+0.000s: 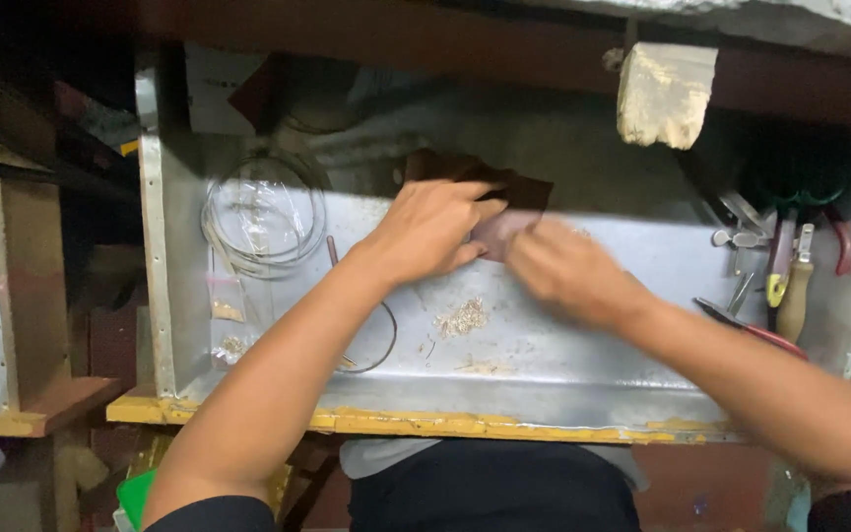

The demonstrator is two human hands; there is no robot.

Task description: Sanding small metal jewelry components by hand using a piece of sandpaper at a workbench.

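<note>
Coil: a loop of thin pale wire (264, 212) lies flat on a clear plastic bag, upper left of the frame.
Packets: two small clear packets (226, 299) lie below the coil, against the tray's left wall.
Bench: a shallow grey sheet-metal tray with a yellow-painted front edge (583, 379) fills the middle of the frame.
Left hand: the left hand (432, 230), at centre, has its fingers curled, pinching the edge of a dark brown flat piece of cloth or leather (504, 202).
Filings: a small heap of pale metal bits (461, 318) sits below the hands.
Right hand: the right hand (568, 271) is blurred, touching the brown piece's lower edge; grip unclear.
Tools: red-handled pliers (752, 329) and other hand tools lie at right.
</note>
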